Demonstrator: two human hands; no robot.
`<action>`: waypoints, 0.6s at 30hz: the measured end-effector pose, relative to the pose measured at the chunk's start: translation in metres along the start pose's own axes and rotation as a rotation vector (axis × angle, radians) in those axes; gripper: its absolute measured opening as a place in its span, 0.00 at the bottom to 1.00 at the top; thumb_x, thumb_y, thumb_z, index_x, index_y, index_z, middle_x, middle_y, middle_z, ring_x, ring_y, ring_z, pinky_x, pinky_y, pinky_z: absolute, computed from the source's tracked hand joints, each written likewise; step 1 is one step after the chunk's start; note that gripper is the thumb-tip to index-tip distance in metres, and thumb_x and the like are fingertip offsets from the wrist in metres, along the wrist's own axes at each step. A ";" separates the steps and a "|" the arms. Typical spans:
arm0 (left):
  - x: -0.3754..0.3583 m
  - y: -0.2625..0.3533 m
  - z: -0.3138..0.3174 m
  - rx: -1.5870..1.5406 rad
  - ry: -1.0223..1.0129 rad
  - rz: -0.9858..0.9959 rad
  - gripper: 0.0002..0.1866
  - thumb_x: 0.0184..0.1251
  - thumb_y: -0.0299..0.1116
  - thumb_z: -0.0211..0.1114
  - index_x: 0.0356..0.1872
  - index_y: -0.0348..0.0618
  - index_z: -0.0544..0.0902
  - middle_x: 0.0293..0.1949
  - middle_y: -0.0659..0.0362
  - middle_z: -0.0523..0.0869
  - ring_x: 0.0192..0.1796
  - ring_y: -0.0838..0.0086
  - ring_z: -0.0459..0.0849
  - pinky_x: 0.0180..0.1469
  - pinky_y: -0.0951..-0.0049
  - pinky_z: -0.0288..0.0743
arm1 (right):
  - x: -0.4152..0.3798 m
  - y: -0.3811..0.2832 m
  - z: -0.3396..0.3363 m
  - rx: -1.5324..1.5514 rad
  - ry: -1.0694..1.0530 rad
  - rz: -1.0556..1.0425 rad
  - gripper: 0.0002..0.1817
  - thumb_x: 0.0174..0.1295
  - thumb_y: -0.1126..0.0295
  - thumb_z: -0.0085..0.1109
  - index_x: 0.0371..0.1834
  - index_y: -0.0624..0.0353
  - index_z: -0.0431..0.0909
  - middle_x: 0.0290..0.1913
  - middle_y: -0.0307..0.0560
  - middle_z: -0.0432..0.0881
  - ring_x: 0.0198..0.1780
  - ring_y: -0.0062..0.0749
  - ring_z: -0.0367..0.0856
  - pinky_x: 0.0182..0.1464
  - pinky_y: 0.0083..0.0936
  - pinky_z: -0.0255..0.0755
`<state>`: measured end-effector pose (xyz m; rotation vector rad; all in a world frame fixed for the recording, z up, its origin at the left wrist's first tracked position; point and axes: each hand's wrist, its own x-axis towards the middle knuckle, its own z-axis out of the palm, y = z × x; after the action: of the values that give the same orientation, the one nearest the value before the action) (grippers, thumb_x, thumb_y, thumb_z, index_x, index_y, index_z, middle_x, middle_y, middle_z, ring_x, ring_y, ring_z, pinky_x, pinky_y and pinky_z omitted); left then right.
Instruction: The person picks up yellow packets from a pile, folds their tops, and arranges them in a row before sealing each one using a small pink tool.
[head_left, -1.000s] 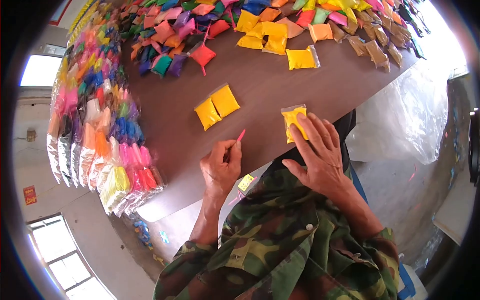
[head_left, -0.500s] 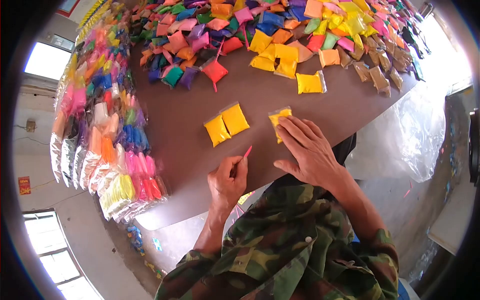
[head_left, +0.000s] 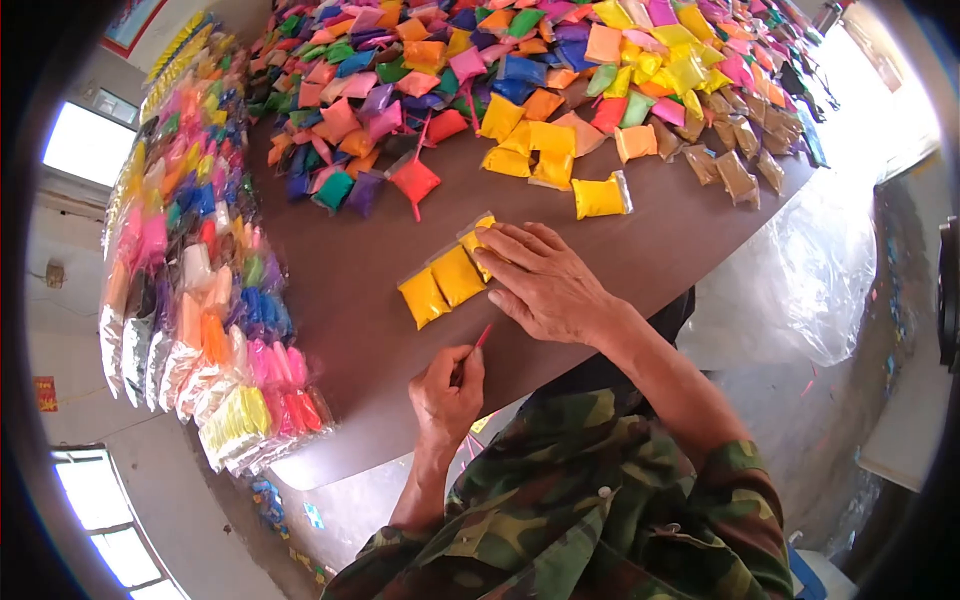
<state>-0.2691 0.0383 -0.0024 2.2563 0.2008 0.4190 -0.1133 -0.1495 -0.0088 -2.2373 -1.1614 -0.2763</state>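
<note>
My right hand (head_left: 552,287) lies palm down with fingers stretched out over a small yellow packet (head_left: 472,240), covering part of it. Two more clear-wrapped yellow packets, a middle one (head_left: 457,276) and an outer one (head_left: 424,299), lie side by side to its left, so the three form a slanted row on the brown table (head_left: 350,270). My left hand (head_left: 446,395) is closed near the table's front edge, just below the row. A thin pinkish-red stick (head_left: 484,336) pokes up from between its thumb and fingers; the rest of the stick is hidden.
A large heap of coloured packets (head_left: 400,80) covers the back of the table. One loose yellow packet (head_left: 601,196) and a red one (head_left: 414,181) lie at its front. Bundled bags of packets (head_left: 215,310) line the left side. A clear plastic sheet (head_left: 815,270) hangs at the right.
My right hand has slid left with its yellow packet, bringing it against the other two. My left hand has stayed closed on the stick, shifting only slightly. The camera view has shifted a little.
</note>
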 end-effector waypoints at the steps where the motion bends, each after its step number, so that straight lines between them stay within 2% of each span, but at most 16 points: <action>1: 0.000 0.001 0.000 -0.006 -0.002 -0.014 0.05 0.76 0.27 0.77 0.41 0.36 0.90 0.24 0.60 0.88 0.26 0.83 0.80 0.30 0.74 0.74 | -0.003 -0.001 -0.006 0.004 0.022 0.012 0.27 0.79 0.59 0.64 0.74 0.64 0.78 0.81 0.54 0.74 0.83 0.52 0.71 0.85 0.53 0.62; 5: -0.001 -0.001 0.001 -0.003 0.004 -0.012 0.06 0.76 0.28 0.78 0.42 0.36 0.91 0.24 0.60 0.89 0.26 0.83 0.82 0.30 0.74 0.75 | -0.019 0.009 -0.034 -0.168 0.137 0.162 0.31 0.76 0.59 0.68 0.76 0.65 0.77 0.81 0.55 0.74 0.82 0.53 0.71 0.85 0.55 0.61; 8: 0.001 0.000 0.000 0.011 -0.010 -0.013 0.06 0.76 0.29 0.78 0.41 0.36 0.91 0.25 0.59 0.90 0.26 0.82 0.83 0.31 0.74 0.76 | -0.031 0.038 -0.048 -0.320 0.183 0.315 0.32 0.74 0.55 0.71 0.74 0.63 0.79 0.81 0.55 0.74 0.84 0.52 0.69 0.85 0.54 0.62; 11: 0.000 -0.001 0.001 0.019 -0.001 0.005 0.06 0.76 0.29 0.78 0.41 0.37 0.90 0.25 0.58 0.90 0.27 0.82 0.84 0.31 0.74 0.76 | -0.035 0.062 -0.042 -0.343 0.154 0.308 0.33 0.72 0.55 0.74 0.73 0.64 0.79 0.79 0.56 0.76 0.83 0.53 0.71 0.83 0.52 0.65; 14: -0.001 -0.005 0.001 0.027 0.008 0.025 0.06 0.76 0.29 0.78 0.41 0.37 0.91 0.26 0.58 0.91 0.27 0.82 0.84 0.31 0.74 0.76 | -0.031 0.059 -0.039 -0.328 0.177 0.298 0.32 0.70 0.58 0.75 0.72 0.64 0.80 0.76 0.55 0.80 0.80 0.52 0.75 0.82 0.50 0.67; 18: 0.000 0.000 0.001 0.012 0.019 0.024 0.06 0.76 0.29 0.78 0.42 0.37 0.91 0.26 0.58 0.90 0.27 0.82 0.83 0.31 0.73 0.76 | -0.038 0.058 -0.048 -0.245 0.179 0.296 0.27 0.69 0.65 0.75 0.69 0.61 0.83 0.71 0.51 0.84 0.76 0.49 0.80 0.80 0.50 0.70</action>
<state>-0.2692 0.0375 -0.0029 2.2696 0.1872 0.4529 -0.0855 -0.2294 -0.0108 -2.4988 -0.7228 -0.5079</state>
